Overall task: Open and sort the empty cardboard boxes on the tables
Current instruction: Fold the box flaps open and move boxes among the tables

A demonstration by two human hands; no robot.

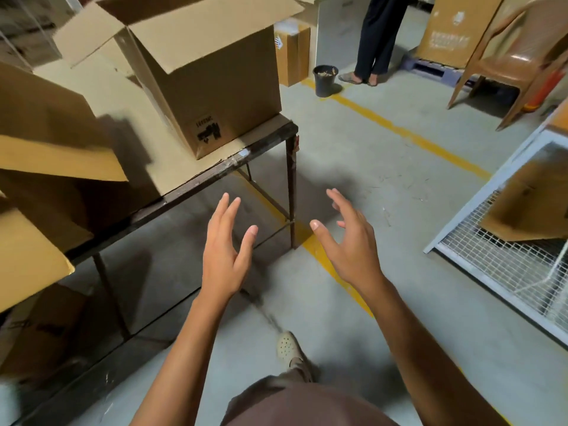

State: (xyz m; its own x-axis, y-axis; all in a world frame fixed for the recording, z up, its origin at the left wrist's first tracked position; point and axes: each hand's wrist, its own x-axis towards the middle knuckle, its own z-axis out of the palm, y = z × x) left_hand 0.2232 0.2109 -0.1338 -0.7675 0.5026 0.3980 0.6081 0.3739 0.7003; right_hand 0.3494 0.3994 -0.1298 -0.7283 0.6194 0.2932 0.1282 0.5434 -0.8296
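Note:
An open cardboard box [215, 87] with its flaps spread stands on the far end of a metal-framed table [215, 175]. More opened boxes [55, 142] crowd the table's left side, blurred. My left hand [226, 250] and my right hand [350, 244] hover in front of me over the floor, below and to the right of the table's edge. Both hands are empty with fingers apart, palms turned toward each other. Neither touches a box.
A white wire-mesh cage [507, 256] with a cardboard box [531, 204] in it stands at the right. Another person's legs [375, 41], a black bucket [325, 79], a plastic chair [516, 56] and further cartons are behind. Yellow floor lines [399, 130] cross the concrete.

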